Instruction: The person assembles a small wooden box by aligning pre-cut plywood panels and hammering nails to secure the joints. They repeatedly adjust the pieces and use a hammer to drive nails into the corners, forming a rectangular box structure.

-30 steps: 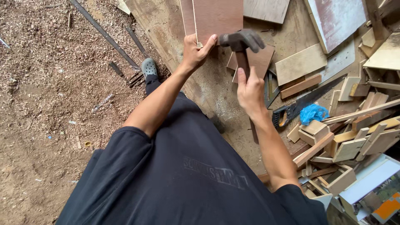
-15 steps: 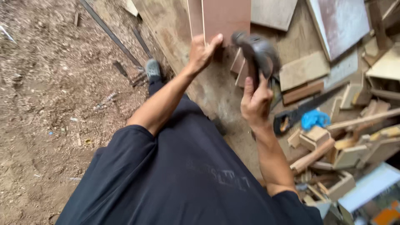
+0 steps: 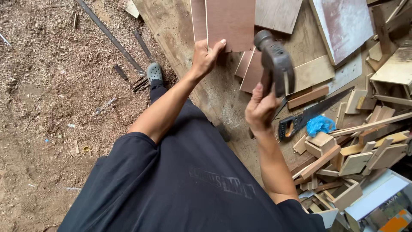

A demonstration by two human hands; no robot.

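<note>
On the dusty wooden workbench [image 3: 214, 99], the left hand [image 3: 205, 58] pinches the lower edge of a smooth reddish-brown rectangular plywood panel [image 3: 229, 23], thumb on its face, fingers curled behind. Just right of it, the right hand [image 3: 262, 107] is closed around the handle of a dark grey steel claw hammer [image 3: 274, 60], raised head-up above the bench, apart from the panel. More flat plywood offcuts [image 3: 253, 71] lie beneath. Pale rough-sawn wood blocks [image 3: 352, 154] are heaped at right, beside a handsaw with black handle [image 3: 300, 122] and a crumpled blue plastic scrap [image 3: 319, 124]. Coarse sawdust [image 3: 56, 86] covers the ground at left.
</note>
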